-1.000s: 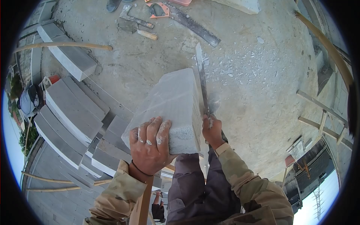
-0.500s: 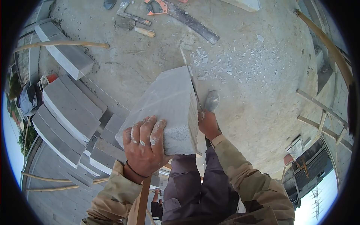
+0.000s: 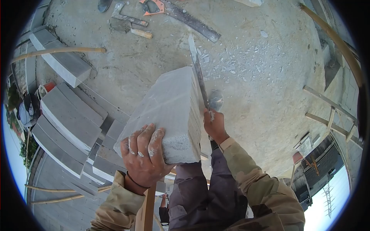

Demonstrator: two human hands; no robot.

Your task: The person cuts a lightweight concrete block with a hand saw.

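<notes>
A pale grey aerated concrete block (image 3: 165,104) stands in front of me, its right-hand face rough and cut. My left hand (image 3: 144,152), whitened with dust, is curled over the near end of the block and grips it. My right hand (image 3: 215,125) is closed around the handle end of a long, narrow metal blade (image 3: 199,73); its handle is mostly hidden by the fingers. The blade runs along the block's right side, its whitish tip past the far corner. Just beyond that hand shows the toe of a dusty shoe (image 3: 216,101).
A handsaw (image 3: 189,20) with an orange handle, a hatchet-like tool (image 3: 129,17) and a wooden-handled trowel (image 3: 140,33) lie on the concrete floor. White chips (image 3: 246,63) are scattered ahead. More blocks (image 3: 73,111) are stacked at left; a wooden frame (image 3: 331,119) stands at right.
The blade has swung from edge-on to showing more of its flat side, and its tip reaches farther out. My left hand keeps its grip on the block; the view has shifted slightly.
</notes>
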